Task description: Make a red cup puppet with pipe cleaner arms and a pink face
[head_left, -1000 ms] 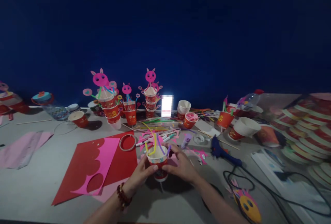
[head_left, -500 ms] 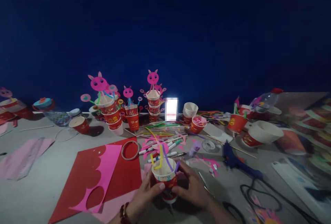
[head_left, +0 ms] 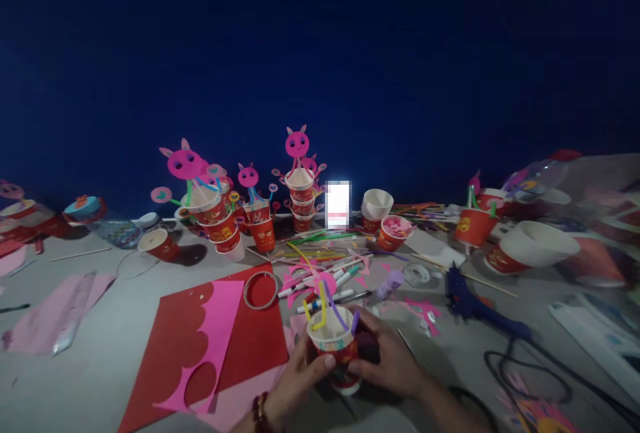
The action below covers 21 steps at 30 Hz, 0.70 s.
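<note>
Lower and farther right in view than a second ago, the left hand (head_left: pixel 304 378) and right hand (head_left: pixel 390 361) hold one red paper cup (head_left: pixel 343 351) between them, while the things on the surface (head_left: pixel 65 393) also appear shifted rightward. Both hands' fingers curl around its sides, thumbs on its near face; two yellow straw pieces (head_left: pixel 323 309) and two purple straw pieces (head_left: pixel 336 307) poke up from it, as before. One blue glue gun (head_left: pixel 473 309) lies to the right, one red sheet (head_left: pixel 167 333) to the left.
</note>
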### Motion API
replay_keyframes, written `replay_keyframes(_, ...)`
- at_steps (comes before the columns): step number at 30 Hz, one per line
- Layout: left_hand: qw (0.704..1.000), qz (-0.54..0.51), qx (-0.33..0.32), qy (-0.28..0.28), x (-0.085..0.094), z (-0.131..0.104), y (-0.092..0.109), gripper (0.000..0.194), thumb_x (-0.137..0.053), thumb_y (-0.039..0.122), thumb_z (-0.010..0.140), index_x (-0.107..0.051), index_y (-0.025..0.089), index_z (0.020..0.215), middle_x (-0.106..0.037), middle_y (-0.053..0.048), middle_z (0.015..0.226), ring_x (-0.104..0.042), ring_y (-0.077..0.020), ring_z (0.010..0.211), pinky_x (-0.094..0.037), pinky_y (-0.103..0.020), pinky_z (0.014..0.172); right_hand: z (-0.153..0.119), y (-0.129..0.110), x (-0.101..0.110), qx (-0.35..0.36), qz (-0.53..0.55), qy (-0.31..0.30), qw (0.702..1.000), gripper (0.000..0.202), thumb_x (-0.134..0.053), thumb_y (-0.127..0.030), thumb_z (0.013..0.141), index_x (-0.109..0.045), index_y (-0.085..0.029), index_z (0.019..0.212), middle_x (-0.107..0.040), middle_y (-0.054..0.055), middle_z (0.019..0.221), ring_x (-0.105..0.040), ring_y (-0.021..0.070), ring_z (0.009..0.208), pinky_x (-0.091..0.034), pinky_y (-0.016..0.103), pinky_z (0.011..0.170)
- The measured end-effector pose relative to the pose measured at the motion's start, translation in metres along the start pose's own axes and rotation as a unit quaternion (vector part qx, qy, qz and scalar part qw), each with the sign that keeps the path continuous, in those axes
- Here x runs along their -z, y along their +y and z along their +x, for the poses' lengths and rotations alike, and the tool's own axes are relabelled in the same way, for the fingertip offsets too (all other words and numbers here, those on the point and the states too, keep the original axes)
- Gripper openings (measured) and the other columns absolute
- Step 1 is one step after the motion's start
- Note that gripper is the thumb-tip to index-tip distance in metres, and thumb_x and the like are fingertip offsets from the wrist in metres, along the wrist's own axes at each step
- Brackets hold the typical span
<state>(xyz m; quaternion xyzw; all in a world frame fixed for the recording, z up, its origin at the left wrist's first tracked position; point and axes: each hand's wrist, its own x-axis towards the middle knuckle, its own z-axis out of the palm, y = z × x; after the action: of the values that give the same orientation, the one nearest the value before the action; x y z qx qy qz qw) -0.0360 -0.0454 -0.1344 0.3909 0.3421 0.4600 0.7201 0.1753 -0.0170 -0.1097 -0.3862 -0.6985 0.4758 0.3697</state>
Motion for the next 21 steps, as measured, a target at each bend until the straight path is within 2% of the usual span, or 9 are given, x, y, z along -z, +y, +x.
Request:
replay_keyframes(5,1.0,0.017,-0.009,-0.004,0.002,-0.004,0.003,0.065,-0.08,0.046,0.078,-0.06,0.023,0.135,-0.064,-0.013,0.138,-0.056,-0.035,0.129,-0.041,-0.049,0.112,-0.001,0.003,-0.003,-0.014,-0.014,-0.016,1.0,0.072,-0.076,-0.054,0.077,-0.055,-0.023,0.139,-0.069,0.011,0.117,-0.068,0.0296,0.1,-0.056,0.041,0.091)
replay_keyframes(9,0.999,0.033,-0.014,-0.01,0.005,-0.006,0.001,0.063,-0.079,0.044,0.08,-0.059,0.023,0.136,-0.062,-0.012,0.14,-0.054,-0.0347,0.132,-0.041,-0.046,0.113,-0.001,-0.007,-0.002,-0.005,-0.035,-0.016,0.999,0.067,-0.077,-0.058,0.074,-0.061,-0.025,0.13,-0.07,0.008,0.111,-0.067,0.0298,0.099,-0.054,0.04,0.093)
replay_keyframes(14,0.996,0.059,-0.055,-0.023,0.004,-0.007,0.002,0.06,-0.077,0.042,0.082,-0.059,0.023,0.136,-0.063,-0.012,0.139,-0.057,-0.0336,0.128,-0.045,-0.044,0.11,-0.003,-0.018,-0.002,0.008,-0.036,-0.035,0.999,0.06,-0.076,-0.056,0.076,-0.061,-0.027,0.126,-0.069,0.007,0.108,-0.066,0.0262,0.094,-0.056,0.036,0.088)
replay_keyframes(17,0.995,0.076,-0.061,-0.003,0.0,-0.007,0.005,0.058,-0.079,0.043,0.08,-0.062,0.022,0.131,-0.065,-0.013,0.135,-0.058,-0.0343,0.126,-0.046,-0.045,0.108,-0.003,-0.019,0.0,0.009,-0.053,-0.037,0.998,0.053,-0.077,-0.053,0.076,-0.063,-0.026,0.12,-0.069,0.006,0.102,-0.065,0.0248,0.089,-0.056,0.035,0.084)
replay_keyframes(21,0.994,0.078,-0.066,0.028,-0.006,-0.008,0.009,0.063,-0.083,0.046,0.073,-0.063,0.021,0.128,-0.068,-0.014,0.131,-0.06,-0.0358,0.124,-0.047,-0.046,0.107,-0.003,-0.022,0.003,0.015,-0.078,-0.035,0.996,0.055,-0.079,-0.049,0.075,-0.063,-0.026,0.123,-0.07,0.006,0.103,-0.065,0.0255,0.091,-0.056,0.035,0.083)
